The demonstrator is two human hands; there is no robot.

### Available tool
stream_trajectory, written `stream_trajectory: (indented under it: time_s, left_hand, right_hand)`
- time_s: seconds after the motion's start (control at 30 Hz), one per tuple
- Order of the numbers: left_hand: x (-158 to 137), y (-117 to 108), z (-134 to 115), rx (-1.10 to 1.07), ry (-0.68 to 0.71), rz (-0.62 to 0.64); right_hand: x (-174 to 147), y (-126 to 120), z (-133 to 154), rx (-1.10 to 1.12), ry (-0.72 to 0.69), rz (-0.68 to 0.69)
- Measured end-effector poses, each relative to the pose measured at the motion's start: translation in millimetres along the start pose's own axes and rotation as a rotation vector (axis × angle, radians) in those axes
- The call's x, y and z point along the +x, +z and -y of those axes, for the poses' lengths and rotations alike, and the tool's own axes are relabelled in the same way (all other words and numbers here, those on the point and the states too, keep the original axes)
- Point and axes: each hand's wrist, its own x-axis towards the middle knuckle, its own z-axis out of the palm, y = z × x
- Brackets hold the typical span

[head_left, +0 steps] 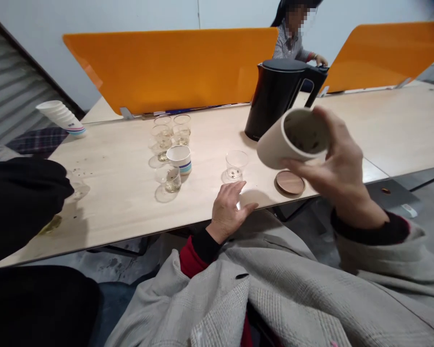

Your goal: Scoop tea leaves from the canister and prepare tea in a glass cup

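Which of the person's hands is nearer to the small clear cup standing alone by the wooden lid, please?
Left. The left hand rests on the table edge just below the clear cup. The right hand holds a tilted cream canister off to the cup's right.

Before you: five clear plastic cups [236,165], one paper cup [180,158], one cup stack [61,117], one kettle [280,96], one canister [292,137], one lid [290,182].

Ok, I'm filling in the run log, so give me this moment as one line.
right hand: holds tilted cream canister | left hand: rests on table edge | wooden lid: on table | clear cup: before left hand | black kettle: behind
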Motion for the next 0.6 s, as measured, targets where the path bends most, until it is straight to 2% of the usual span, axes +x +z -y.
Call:
stream_trajectory:
  time_s: [0.07,0.13,0.27,0.43,0.6]
  left_hand:
    - [0,1,-1,0.01,-0.004,0.004]
    - [0,2,-1,0.013,-0.005,0.009]
    - [-2,2,-1,0.005,-0.007,0.01]
    - [-2,2,-1,-0.045,-0.023,-0.004]
    - [-2,2,-2,-0.056,-0.023,0.011]
  right_hand:
    - [29,9,-10,0.028,0.012,-0.045]
    - [57,30,-23,0.031,0.054,-0.039]
    - [98,89,-48,-0.104,0.229,0.105]
    - [111,153,-78,-0.054,0.332,0.235]
    - [104,188,-100,-0.008,0.413,0.361]
